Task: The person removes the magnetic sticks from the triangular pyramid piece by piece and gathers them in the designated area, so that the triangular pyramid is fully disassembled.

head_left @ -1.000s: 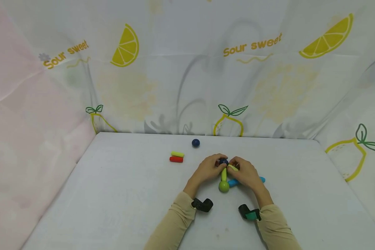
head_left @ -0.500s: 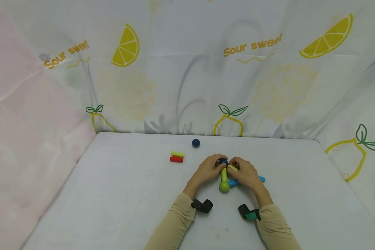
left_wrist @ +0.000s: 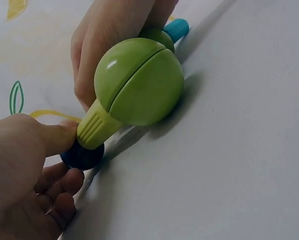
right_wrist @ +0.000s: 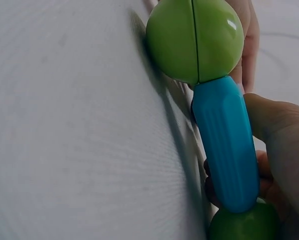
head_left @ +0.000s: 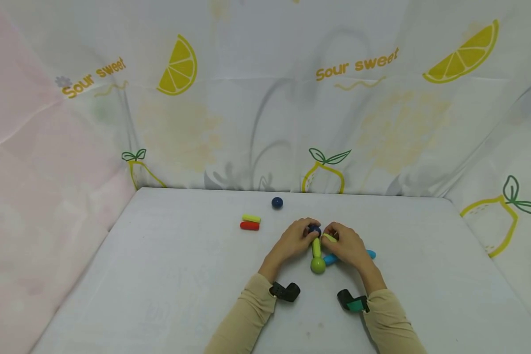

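My left hand (head_left: 295, 237) pinches a dark blue ball (left_wrist: 83, 156) between thumb and fingers. A yellow-green magnetic stick (head_left: 316, 248) runs from that ball to a green ball (head_left: 318, 265) nearer me. From the green ball a blue stick (right_wrist: 224, 145) leads right to a second green ball (right_wrist: 244, 222), mostly hidden under my right hand in the head view. My right hand (head_left: 348, 246) pinches another yellow-green stick (head_left: 330, 237), its tip just right of the dark blue ball. Beyond the right hand a light blue stick end (head_left: 371, 254) sticks out.
Left of the hands, a yellow stick (head_left: 251, 218) and a red stick (head_left: 250, 226) lie side by side on the white table (head_left: 168, 275). A loose dark blue ball (head_left: 277, 202) sits near the far edge, before a lemon-printed cloth (head_left: 256, 123).
My left hand has shifted slightly left with the dark blue ball, tilting the attached stick. A small gap now shows between that ball and the right hand's stick. The right hand stays put.
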Action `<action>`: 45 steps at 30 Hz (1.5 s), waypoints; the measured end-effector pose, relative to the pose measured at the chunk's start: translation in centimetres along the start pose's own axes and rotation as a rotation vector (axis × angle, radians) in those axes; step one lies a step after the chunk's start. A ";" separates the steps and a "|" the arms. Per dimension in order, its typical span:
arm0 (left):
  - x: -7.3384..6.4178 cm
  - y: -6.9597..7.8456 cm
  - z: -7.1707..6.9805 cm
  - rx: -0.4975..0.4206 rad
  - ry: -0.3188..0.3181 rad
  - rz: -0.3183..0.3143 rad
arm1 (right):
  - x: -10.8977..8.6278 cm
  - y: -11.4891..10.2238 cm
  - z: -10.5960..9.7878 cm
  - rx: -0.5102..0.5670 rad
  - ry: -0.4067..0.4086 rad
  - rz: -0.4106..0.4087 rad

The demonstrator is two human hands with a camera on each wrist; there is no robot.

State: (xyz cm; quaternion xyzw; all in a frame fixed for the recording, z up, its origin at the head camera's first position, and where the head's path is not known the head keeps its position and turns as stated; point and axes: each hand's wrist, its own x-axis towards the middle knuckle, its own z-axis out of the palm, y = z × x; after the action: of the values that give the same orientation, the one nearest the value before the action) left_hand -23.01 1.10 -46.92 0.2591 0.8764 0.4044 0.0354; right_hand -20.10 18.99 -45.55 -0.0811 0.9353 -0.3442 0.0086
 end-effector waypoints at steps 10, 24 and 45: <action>-0.8 -0.7 -0.9 -0.052 0.029 -0.044 | 0.2 0.0 0.0 -0.011 0.010 0.008; -1.8 -1.1 -2.1 -0.061 -0.016 -0.043 | 0.1 0.0 0.2 -0.059 0.017 0.011; -2.1 -3.0 -2.9 -0.129 -0.087 0.039 | -1.2 -2.8 -0.7 -0.043 0.010 -0.164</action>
State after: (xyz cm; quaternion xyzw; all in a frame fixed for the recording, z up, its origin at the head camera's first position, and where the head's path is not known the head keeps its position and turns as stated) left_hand -23.26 -3.51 -47.42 0.2904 0.8411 0.4489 0.0820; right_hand -18.58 17.49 -43.23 -0.1558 0.9327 -0.3241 -0.0259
